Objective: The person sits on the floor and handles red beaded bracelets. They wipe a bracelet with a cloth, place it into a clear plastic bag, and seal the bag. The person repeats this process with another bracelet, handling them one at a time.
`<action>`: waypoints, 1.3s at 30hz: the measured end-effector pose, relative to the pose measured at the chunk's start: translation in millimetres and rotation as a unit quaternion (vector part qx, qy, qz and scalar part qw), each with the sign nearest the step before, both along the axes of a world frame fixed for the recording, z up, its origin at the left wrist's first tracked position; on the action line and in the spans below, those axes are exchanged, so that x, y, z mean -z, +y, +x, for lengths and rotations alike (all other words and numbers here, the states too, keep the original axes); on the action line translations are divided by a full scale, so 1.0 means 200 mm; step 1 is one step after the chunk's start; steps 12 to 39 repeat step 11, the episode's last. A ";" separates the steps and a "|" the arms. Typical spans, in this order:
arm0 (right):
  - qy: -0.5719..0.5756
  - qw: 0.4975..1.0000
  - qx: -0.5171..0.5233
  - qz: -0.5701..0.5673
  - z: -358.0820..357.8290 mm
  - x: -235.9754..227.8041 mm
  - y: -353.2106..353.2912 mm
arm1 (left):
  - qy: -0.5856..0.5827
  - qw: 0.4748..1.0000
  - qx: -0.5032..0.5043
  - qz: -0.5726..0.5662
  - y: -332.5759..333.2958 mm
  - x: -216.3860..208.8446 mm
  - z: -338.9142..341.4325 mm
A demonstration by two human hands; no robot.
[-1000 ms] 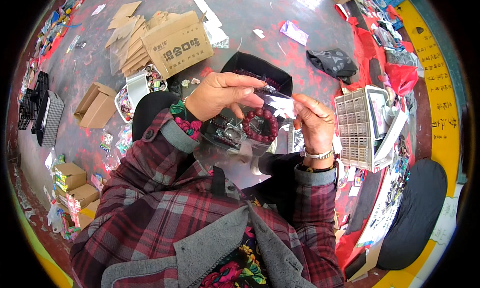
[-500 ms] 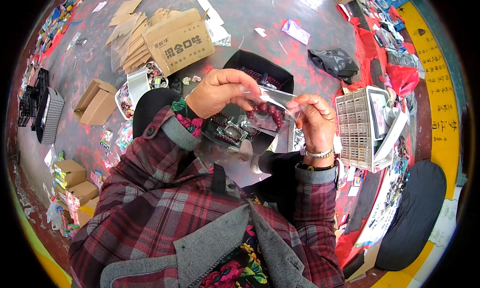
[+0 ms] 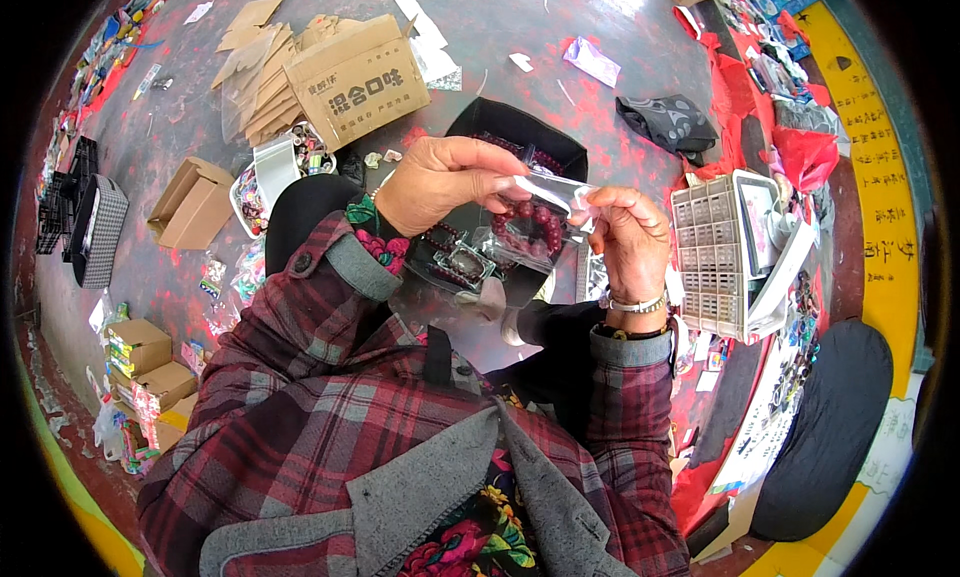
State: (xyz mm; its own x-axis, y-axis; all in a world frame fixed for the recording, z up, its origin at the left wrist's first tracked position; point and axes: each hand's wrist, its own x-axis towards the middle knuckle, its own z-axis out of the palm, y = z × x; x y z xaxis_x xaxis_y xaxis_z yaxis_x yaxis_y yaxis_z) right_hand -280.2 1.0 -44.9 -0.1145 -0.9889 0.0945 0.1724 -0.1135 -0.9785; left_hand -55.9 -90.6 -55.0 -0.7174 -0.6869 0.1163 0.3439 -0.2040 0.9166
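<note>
Between my hands hangs a small clear plastic bag (image 3: 548, 193) with a dark red beaded bracelet (image 3: 541, 215) inside it. My left hand (image 3: 440, 185) pinches the bag's top edge at its left end. Fingers of my right hand (image 3: 630, 239) are closed on the top edge at the right end. Below the bag stands a black open box (image 3: 562, 155). More dark beads (image 3: 440, 239) and clear bags lie in the box, partly hidden by my left hand and the held bag.
A large cardboard box (image 3: 360, 87) and flattened cardboard stand at the far left. Closer is a white container (image 3: 277, 167) of small goods. On the right stands a white plastic basket (image 3: 708, 257); a dark folded bag (image 3: 668, 127) lies beyond it.
The bag's top edge has tilted and bunched a little between my fingers. The bracelet inside has shifted slightly. Both hands keep their hold, almost in place.
</note>
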 end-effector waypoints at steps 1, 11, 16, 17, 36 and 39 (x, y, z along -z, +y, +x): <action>-0.002 1.000 -0.005 -0.005 0.00 0.00 0.00 | -0.009 1.000 -0.004 0.002 0.01 -0.01 0.00; -0.013 0.998 0.000 0.058 0.02 -0.03 -0.02 | -0.045 0.999 -0.019 0.011 0.01 -0.03 -0.01; -0.013 0.998 0.000 0.058 0.02 -0.03 -0.02 | -0.045 0.999 -0.019 0.011 0.01 -0.03 -0.01; -0.013 0.998 0.000 0.058 0.02 -0.03 -0.02 | -0.045 0.999 -0.019 0.011 0.01 -0.03 -0.01; -0.013 0.998 0.000 0.058 0.02 -0.03 -0.02 | -0.045 0.999 -0.019 0.011 0.01 -0.03 -0.01; -0.013 0.998 0.000 0.058 0.02 -0.03 -0.02 | -0.045 0.999 -0.019 0.011 0.01 -0.03 -0.01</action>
